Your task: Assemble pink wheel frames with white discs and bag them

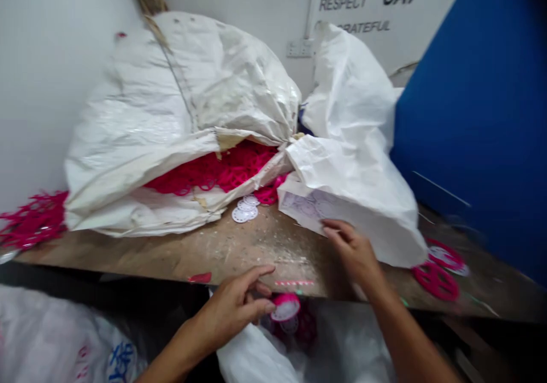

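Observation:
My left hand (245, 300) is over the table's front edge with its fingers apart and nothing held. Near its fingertips, a pink-rimmed white disc (285, 308) shows above a white bag below the edge. My right hand (352, 252) is at the lower edge of a white sack (354, 172) on the right, its fingertips at the sack's mouth; whether they pinch it is unclear. White discs show faintly inside that sack. A large white sack (141, 121) on the left gapes open over pink openwork pieces (222, 169). Several white discs (245, 209) lie between the sacks.
Pink pieces (34, 220) lie at the table's left end, and pink rings (436, 280) at its right. A blue panel (478, 132) stands on the right. White bags (64, 331) sit below the worn brown table (256, 246).

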Demonstrator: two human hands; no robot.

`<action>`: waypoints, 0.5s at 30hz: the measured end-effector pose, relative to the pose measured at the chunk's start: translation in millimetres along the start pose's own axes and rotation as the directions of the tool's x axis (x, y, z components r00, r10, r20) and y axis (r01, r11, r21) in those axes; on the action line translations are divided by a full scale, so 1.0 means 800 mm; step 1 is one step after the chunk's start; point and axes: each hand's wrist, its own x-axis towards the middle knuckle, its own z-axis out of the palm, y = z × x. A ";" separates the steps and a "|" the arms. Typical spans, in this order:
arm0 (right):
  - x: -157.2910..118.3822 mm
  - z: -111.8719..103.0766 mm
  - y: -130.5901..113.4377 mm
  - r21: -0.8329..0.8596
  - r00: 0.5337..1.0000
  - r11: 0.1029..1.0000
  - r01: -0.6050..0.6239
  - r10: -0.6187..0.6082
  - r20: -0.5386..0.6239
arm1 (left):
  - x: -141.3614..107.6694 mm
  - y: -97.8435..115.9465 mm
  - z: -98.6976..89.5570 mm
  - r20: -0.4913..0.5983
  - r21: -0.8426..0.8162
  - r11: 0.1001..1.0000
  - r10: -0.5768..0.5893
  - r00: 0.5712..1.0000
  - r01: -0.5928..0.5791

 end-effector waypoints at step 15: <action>0.090 0.032 0.085 -0.548 1.000 0.836 -0.017 0.025 0.006 | 0.183 -0.049 -0.263 -0.724 0.515 0.813 0.244 0.645 0.272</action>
